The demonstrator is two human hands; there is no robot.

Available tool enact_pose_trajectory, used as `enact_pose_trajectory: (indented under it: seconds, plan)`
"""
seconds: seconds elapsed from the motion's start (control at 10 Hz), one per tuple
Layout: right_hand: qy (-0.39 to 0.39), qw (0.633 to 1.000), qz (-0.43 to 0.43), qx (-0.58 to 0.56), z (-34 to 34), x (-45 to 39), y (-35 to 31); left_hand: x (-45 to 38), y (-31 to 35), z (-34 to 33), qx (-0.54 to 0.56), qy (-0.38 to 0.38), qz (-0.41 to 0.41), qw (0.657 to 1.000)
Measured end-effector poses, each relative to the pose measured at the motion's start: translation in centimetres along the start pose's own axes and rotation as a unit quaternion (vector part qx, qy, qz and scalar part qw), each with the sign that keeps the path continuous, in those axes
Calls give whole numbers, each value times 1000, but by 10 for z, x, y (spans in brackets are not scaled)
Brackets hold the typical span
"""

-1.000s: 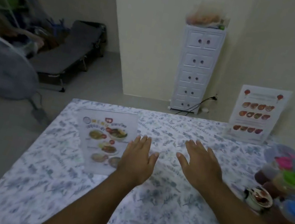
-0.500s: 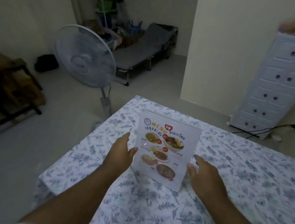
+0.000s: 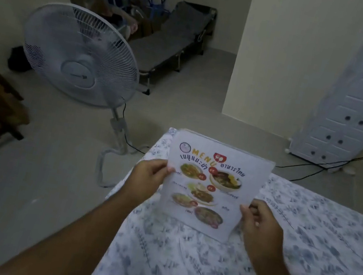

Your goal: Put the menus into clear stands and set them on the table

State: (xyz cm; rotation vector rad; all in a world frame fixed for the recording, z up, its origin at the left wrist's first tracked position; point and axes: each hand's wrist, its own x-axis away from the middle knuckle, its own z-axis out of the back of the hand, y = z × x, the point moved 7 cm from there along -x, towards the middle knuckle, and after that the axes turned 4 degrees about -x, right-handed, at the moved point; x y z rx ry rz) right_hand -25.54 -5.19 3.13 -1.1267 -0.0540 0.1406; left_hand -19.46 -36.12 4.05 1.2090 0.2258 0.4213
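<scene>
Between two pinching hands, the menu stand [image 3: 210, 186] now stands upright near the table [image 3: 304, 231] corner. Left hand [image 3: 146, 179] grips its left edge, right hand [image 3: 259, 224] its lower right edge. Half a second ago both only flanked it; placement looks nearly finished.

The menu stand [image 3: 210, 186] stood near the table [image 3: 300, 255] corner, between 2 hands; a fan [image 3: 80, 56] stood on the floor to its left.
</scene>
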Motion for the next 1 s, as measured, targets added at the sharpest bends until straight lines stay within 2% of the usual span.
enact_pose_trajectory:
  seconds: [0.1, 0.3, 0.4, 0.6, 0.7, 0.8, 0.9, 1.0]
  plan:
    - [25, 999, 16, -25, -43, -61, -26, -76, -1, 27, 51, 29, 16, 998]
    - [37, 999, 35, -17, -86, -147, -48, -172, -9, 44, 72, 31, -6, 997]
    - [41, 999, 33, -11, -99, -161, -42, -189, -20, 45, 61, 33, -14, 998]
    - [76, 997, 32, -10, -110, -154, -30, -192, -35, 40, 33, 48, -43, 997]
    - [60, 998, 31, 7, -108, -157, -33, -187, -23, 38, -37, 58, -43, 997]
    - [-1, 999, 14, 33, -106, -155, -36, -177, -13, 39, -108, 59, -23, 992]
    - [-56, 995, -6, 85, -76, -147, -42, -148, 12, 45, -185, 79, -7, 980]
    - [-62, 986, 9, 156, -36, -134, -50, -121, 40, 42, -220, 93, -13, 971]
